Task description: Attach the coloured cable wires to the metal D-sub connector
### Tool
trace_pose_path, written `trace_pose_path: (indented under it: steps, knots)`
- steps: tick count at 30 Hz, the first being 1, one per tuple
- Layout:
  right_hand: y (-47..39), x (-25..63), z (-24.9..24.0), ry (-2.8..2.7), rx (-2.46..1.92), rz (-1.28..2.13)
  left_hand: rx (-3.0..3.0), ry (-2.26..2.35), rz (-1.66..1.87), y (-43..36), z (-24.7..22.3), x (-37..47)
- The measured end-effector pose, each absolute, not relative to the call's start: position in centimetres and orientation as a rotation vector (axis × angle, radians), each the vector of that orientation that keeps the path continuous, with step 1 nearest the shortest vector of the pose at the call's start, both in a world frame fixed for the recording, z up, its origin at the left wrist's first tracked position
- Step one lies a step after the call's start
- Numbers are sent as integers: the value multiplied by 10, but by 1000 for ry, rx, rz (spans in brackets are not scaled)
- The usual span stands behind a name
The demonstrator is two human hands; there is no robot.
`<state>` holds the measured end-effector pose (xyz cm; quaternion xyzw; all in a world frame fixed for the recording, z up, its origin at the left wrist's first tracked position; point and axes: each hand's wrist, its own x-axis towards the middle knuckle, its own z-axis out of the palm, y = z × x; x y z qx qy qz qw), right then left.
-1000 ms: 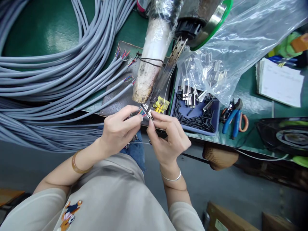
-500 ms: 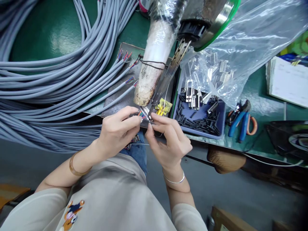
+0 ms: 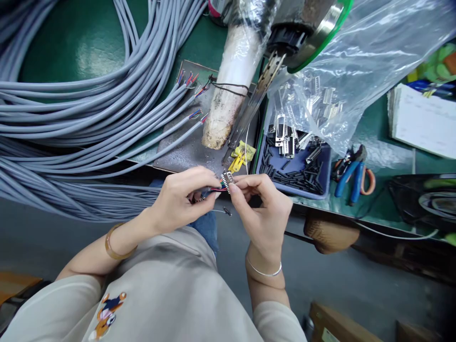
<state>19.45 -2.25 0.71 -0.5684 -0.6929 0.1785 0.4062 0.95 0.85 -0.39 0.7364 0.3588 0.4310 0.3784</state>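
Observation:
A small metal connector (image 3: 227, 181) with a row of pins is between my hands, just in front of the bench edge. My left hand (image 3: 185, 192) is closed on the coloured wires (image 3: 218, 186) that run to its pins. Thumb and fingers of my right hand (image 3: 261, 199) pinch the connector from the right. Above them, the metal soldering tip (image 3: 256, 102) slants down beside a wrapped white tube (image 3: 228, 90), apart from the connector. A small black piece (image 3: 227, 211) on a thin cable hangs below my hands.
Grey cables (image 3: 142, 104) cover the left of the green bench. A blue tray (image 3: 322, 183) holds black sleeves and connectors, partly under a clear bag (image 3: 374, 61). Pliers (image 3: 356, 183), a paper pad (image 3: 425, 118) and a yellow sponge (image 3: 245, 154) also lie there.
Both hands have moved away from the soldering tip, down and to the right. The connector has turned, and its face shows more. The small black piece has come into view.

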Motion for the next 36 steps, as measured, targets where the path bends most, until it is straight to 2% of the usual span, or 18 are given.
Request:
trace_pose_path:
  steps: [4, 7, 10, 19, 36]
  knots:
    - [-30, 195, 7, -1673, -1392, 409, 1473, 995, 803, 12, 0, 1]
    - [-35, 194, 6, -1642, -1387, 393, 1229, 772, 460, 22, -1, -7]
    - [-38, 191, 6, -1646, -1360, 358, 1058, 558, 302, 30, -8, -12]
    - [-40, 187, 1, -1701, -1298, 165, 997, 642, 319, 27, -11, -8]
    - [-41, 185, 2, -1517, -1468, 388, 946, 732, 458, 20, -3, -8]
